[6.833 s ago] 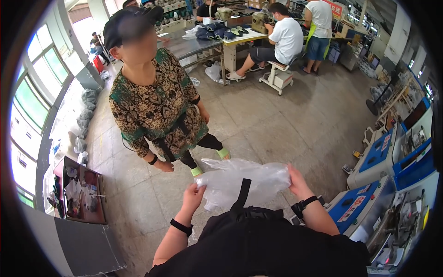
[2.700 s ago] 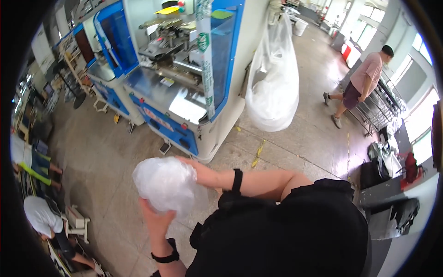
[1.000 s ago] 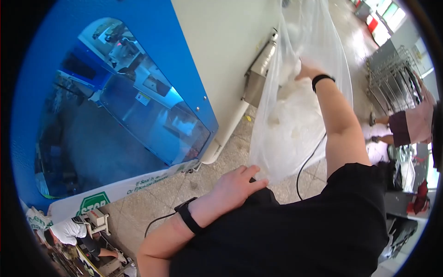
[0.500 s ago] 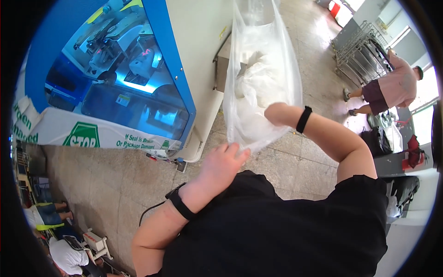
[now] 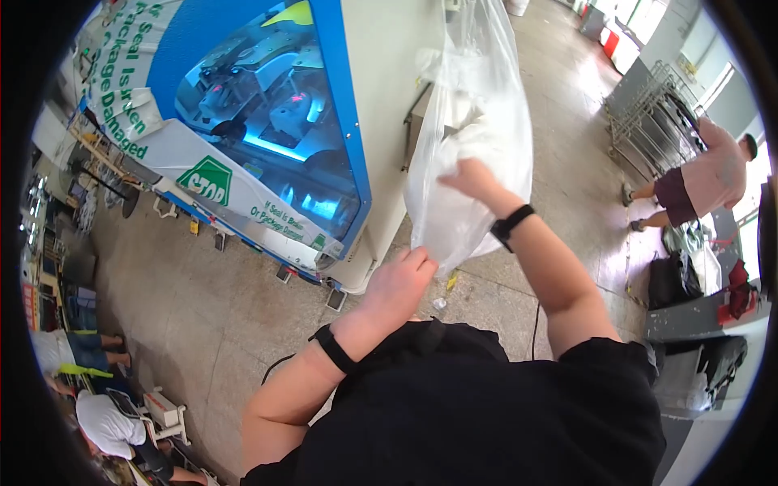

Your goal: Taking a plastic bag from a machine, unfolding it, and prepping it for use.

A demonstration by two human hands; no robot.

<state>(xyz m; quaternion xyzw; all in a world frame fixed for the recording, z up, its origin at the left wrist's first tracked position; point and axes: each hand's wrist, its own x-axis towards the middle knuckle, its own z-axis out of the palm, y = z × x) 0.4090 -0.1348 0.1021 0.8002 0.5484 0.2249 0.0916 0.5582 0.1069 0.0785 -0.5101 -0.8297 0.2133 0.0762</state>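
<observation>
A large clear plastic bag (image 5: 510,113) with white material (image 5: 486,146) bunched inside hangs beside a machine's pale side panel. My left hand (image 5: 395,285) is closed on the bag's near edge, its fingertips gathering the film. Higher up, my right hand (image 5: 476,178) overlaps the bag's near face, fingers curled and pointing left. Whether it is inside the bag or in front of it, and what it grips, is hidden. Black bands circle both wrists.
On my left stands a blue-framed machine (image 5: 356,162) with a lit window and white-green tape (image 5: 219,182) across it. At far right a person (image 5: 705,174) stands by a wire cage cart (image 5: 648,121). People sit at lower left, one in a white shirt (image 5: 109,421).
My right hand has shifted left and up across the bag, its fingers now showing. The left hand keeps its hold on the edge. The view has turned, so the machine appears further right.
</observation>
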